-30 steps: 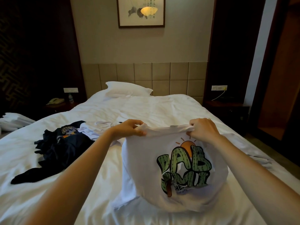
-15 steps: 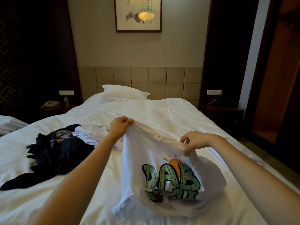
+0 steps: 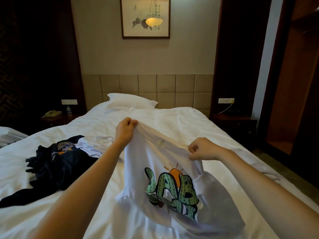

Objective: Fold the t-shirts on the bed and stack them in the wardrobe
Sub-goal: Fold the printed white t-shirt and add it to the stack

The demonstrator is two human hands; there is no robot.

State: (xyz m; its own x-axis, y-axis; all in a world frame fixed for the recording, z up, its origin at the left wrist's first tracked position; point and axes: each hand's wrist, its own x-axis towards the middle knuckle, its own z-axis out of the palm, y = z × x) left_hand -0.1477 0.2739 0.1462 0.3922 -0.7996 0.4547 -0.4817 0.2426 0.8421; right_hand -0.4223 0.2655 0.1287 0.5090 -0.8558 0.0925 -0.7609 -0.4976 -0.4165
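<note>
Cloth fills the head view: left grip [image 3: 125, 129] and right grip [image 3: 201, 149] each pinch the top edge of a white tee [image 3: 155, 171], one either side of the neck label. They hold it up while its printed lower half sags onto the bed [image 3: 172, 121]. It looks light, limp and quick to crumple, so it will likely need spreading flat; the shoulder seams seem the best holds. Dark tees [image 3: 57, 163] lie bunched at 9 o'clock of it, unfolded. What appears to be the wardrobe [image 3: 284, 100] stands at 3 o'clock.

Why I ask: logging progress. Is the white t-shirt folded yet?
Unfolded: left hand and right hand grip the white t-shirt by its top; the rest drapes onto the bed.
</note>
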